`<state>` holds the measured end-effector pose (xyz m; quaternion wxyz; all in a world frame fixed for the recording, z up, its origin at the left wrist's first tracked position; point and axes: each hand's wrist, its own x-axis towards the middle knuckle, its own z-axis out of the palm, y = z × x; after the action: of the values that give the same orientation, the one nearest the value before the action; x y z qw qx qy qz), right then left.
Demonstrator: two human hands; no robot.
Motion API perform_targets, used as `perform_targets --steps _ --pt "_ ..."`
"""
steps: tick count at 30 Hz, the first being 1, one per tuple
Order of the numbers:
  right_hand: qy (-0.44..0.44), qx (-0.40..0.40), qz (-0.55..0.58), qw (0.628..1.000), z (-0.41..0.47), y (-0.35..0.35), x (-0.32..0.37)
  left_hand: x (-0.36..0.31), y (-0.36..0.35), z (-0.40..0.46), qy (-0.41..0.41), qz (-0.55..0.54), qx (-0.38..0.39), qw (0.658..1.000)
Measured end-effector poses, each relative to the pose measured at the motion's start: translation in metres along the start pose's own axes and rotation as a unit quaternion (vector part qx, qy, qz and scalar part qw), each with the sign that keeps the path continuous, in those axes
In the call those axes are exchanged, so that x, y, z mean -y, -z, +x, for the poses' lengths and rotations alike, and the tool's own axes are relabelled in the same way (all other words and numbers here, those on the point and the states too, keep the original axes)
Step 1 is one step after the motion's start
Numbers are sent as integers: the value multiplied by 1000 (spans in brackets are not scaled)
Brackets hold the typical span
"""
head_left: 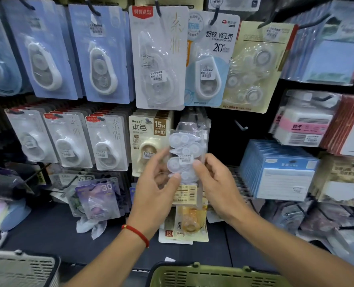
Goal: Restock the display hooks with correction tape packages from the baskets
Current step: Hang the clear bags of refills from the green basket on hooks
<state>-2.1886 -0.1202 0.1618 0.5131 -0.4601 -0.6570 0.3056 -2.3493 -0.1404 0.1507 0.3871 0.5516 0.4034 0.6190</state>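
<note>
Both hands grip one clear correction tape package [185, 156] between them: left hand [155, 189] on its left edge, right hand [217, 183] on its right. Green basket [213, 275] sits below the hands.

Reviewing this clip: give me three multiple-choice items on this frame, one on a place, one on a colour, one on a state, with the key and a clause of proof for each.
1. Where is the clear multi-pack of correction tapes?
A. in the green basket
B. held up before the display
C. lying on the shelf

2. What colour is the wrist cord on the left hand?
A. red
B. blue
C. white

3. The bare hook right of the pack is:
A. full
B. empty
C. bent double

Key: B, both hands, the right hand too, grip it at hook height; A, a red cord circles that wrist; B, nothing hangs on it.
</note>
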Motion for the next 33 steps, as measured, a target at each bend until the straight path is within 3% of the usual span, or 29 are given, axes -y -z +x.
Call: perform_targets --steps 6,22,33 --pt "-44 -56 26 997 -10 9 3 -2 -12 -5 14 69 71 995" --pt "-38 -69 46 996 -2 10 0 7 -10 3 6 37 42 998" --pt "12 -165 6 986 11 -9 -13 8 -4 8 5 56 49 997"
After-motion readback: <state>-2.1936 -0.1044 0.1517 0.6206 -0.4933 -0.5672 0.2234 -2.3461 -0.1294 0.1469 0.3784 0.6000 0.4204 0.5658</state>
